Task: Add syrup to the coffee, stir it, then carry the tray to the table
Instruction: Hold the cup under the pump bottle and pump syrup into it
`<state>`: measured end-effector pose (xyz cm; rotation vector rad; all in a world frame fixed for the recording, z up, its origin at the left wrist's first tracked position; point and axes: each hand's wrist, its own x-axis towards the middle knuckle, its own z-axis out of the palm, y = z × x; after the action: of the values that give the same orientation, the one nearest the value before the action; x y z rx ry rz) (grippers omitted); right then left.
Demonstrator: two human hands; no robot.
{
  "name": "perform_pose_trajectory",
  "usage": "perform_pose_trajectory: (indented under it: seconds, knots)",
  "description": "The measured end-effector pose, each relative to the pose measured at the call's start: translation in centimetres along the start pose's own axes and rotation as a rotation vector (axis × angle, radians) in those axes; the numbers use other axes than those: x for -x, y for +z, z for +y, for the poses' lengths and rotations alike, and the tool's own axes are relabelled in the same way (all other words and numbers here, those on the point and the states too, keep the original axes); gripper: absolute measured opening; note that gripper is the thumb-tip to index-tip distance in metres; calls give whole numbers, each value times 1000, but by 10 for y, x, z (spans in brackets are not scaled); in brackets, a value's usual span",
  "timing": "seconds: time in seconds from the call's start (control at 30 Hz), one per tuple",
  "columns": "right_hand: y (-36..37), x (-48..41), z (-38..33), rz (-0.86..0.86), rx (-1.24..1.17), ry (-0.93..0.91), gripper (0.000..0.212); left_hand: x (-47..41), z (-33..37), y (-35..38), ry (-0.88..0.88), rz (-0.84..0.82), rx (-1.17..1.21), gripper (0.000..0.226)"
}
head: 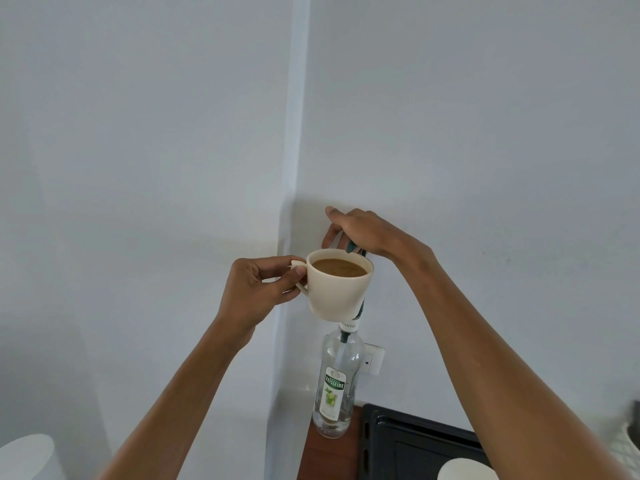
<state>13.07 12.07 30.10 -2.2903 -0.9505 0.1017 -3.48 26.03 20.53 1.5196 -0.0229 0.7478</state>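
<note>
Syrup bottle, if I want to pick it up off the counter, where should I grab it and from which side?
Wrap the fingers around the syrup bottle's straight glass body near the label, probably from the right front: it stands upright, the cup and right hand crowd its pump top, and the wall is close behind.

We see a white wall socket [372,359] on the far wall and a white rounded object [26,457] near left.

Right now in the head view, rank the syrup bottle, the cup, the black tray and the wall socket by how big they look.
1. Black tray, though cut off by the frame and an arm.
2. Syrup bottle.
3. Cup, held nearer the camera, so flattered.
4. Wall socket, smallest, partly hidden.
</note>
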Motion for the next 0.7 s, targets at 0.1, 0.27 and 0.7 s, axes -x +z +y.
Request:
perform_pose_trajectory:
  seconds: [0.1, 0.27, 0.7]
  knots:
    - [0, 0, 1, 8, -2, 8, 74, 0, 0, 0, 0, 5, -9, 15]
    - [1, 1, 0, 21, 5, 13, 74, 1, 1, 2, 3, 9, -3, 16]
    - [5, -4, 2, 50, 28, 26, 75, 1, 2, 3, 7, 5, 20, 17]
